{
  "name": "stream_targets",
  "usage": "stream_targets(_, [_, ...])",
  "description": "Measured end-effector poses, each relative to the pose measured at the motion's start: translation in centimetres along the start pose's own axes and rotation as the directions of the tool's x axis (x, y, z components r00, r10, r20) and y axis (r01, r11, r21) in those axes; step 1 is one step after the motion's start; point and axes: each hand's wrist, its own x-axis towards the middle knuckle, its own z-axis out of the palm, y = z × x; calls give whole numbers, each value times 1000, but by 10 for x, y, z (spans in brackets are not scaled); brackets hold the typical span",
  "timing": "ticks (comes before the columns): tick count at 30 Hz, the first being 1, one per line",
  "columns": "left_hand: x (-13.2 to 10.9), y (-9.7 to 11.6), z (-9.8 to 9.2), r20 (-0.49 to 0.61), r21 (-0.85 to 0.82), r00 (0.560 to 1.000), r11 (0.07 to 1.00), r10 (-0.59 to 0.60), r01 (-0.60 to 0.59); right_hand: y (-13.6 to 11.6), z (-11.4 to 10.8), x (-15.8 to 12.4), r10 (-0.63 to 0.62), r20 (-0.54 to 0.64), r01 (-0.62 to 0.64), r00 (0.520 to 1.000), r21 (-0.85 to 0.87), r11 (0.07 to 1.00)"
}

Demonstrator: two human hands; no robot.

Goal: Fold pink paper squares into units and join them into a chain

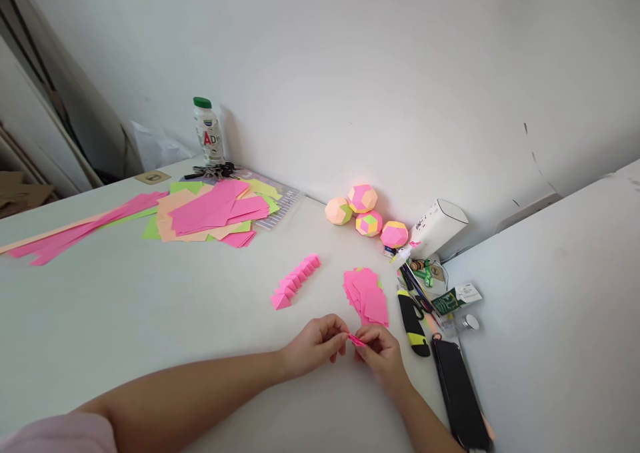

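Observation:
Between my two hands is a small folded piece of pink paper, held just above the table. My left hand pinches its left end between thumb and forefinger. The fingers of my right hand are closed on its right side and cover part of it. Beyond my left hand lies a row of folded pink paper pieces, set close against one another. A loose pile of flat pink paper pieces lies just past my right hand, with a little green showing at its edges.
Multicoloured paper balls sit by the wall. At right are a black-and-yellow utility knife, a black phone-like slab and a white cylinder. Coloured paper sheets, keys and a green-capped bottle are at back left.

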Motion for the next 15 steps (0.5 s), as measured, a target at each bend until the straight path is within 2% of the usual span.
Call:
stream_targets(4, [0,0,0,-12,-12,1000,1000,-19,19,5,1,-1,-28,1,28,1000,-32,999])
stream_targets(9, [1,1,1,-24,13,999,1000,-23,24,4,3,-3,-2,-50,-3,999,-86,996])
stream_targets(12, [0,2,1,-30,23,999,999,-35,36,2,3,-3,-3,-15,2,1000,-100,995])
stream_targets(15, [0,1,1,-33,14,999,999,-43,44,1,3,-2,-57,43,64,997,-168,984])
